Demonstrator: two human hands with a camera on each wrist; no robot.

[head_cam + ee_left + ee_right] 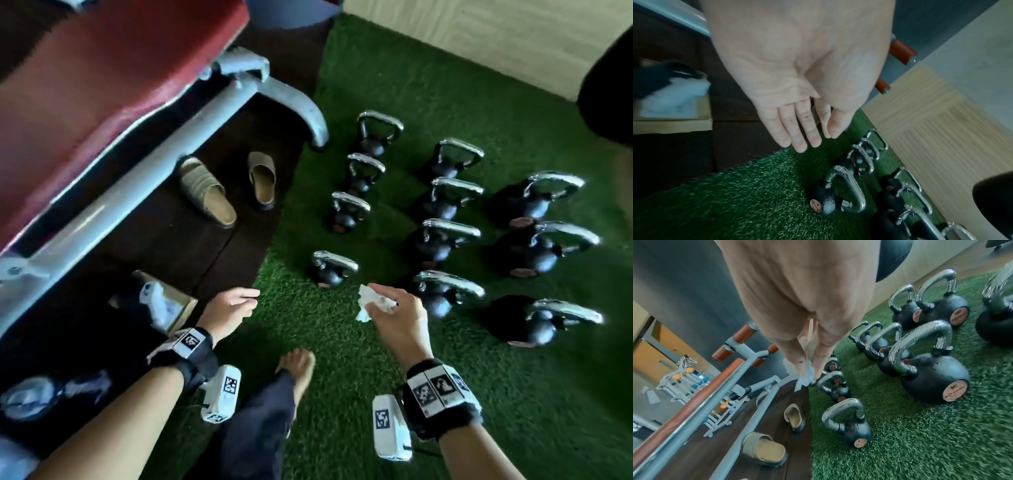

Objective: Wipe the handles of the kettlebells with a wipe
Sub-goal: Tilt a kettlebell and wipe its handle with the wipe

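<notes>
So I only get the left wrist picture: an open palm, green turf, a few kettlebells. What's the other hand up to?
Observer: The right hand pinches a crumpled white wipe between thumb and fingers.
Visitor: Is it on a handle?
Observer: No. In the head view the wipe hangs over the turf, apart from the small kettlebell nearest to it.
Visitor: Anything else lying about?
Observer: A pair of tan slippers sits on the dark floor beside the turf.
</notes>
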